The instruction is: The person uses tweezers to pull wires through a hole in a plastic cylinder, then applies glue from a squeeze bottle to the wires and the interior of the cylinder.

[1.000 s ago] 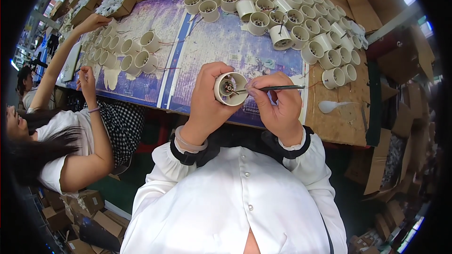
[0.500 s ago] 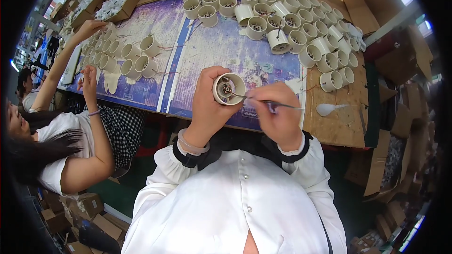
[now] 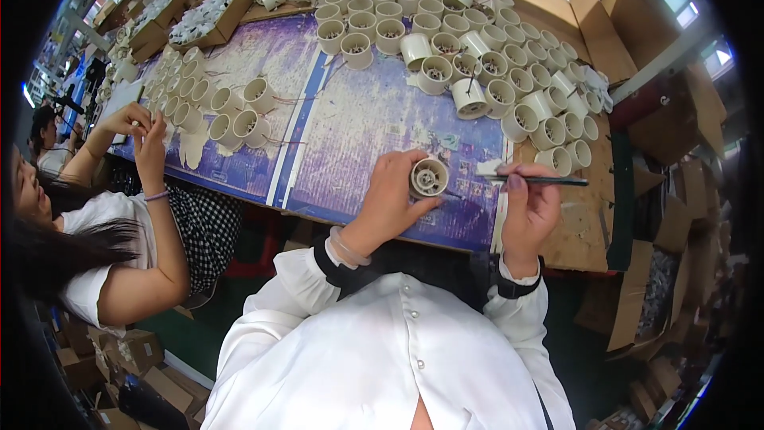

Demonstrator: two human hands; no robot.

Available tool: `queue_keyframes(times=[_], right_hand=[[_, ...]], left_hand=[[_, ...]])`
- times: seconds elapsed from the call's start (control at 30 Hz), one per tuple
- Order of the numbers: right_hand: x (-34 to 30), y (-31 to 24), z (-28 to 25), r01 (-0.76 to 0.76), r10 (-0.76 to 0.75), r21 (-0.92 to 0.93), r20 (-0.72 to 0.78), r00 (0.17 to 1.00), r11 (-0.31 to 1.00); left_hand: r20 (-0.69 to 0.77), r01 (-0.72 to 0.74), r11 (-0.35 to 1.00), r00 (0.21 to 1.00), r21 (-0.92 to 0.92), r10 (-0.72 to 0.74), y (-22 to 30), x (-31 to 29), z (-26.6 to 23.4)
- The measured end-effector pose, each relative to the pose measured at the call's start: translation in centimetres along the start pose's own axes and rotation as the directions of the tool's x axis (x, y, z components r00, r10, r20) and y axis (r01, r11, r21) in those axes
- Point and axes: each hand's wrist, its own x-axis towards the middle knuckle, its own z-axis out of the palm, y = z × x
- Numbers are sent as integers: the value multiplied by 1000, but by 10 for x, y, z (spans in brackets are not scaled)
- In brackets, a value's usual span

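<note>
My left hand (image 3: 388,197) is closed around a cream, cup-shaped housing (image 3: 430,178). Its opening faces up, and a round metal part with fittings sits inside. To the right, my right hand (image 3: 531,211) pinches a slim dark stick-like tool (image 3: 563,181), held nearly level. The tool's left end is apart from the housing, close to a white patch (image 3: 489,168) on the work surface. Beyond my hands, many similar housings (image 3: 436,73) stand crowded together, some tipped on their sides with wires showing.
A purple, paste-stained board (image 3: 334,135) covers the table. At the left, a co-worker's hands (image 3: 143,129) meet near another group of housings (image 3: 253,126) with trailing wires. Open cartons of small pale parts (image 3: 208,17) stand at the back left; cardboard (image 3: 617,32) rises at the back right.
My right hand has drawn the tool out of the housing and moved right. My left hand has shifted right and slightly nearer with the housing. The co-worker's raised hand has come down.
</note>
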Motion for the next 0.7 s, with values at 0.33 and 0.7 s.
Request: queue_keyframes(times=[0.33,0.7], right_hand=[[-45,24,-48,-203,203,-99,-12,979,974],[-52,23,-52,-231,238,-96,78,968,968]], left_hand=[[-311,113,962,931,-251,-190,-62,86,-81],[56,357,931,931,78,-361,-118,156,-72]])
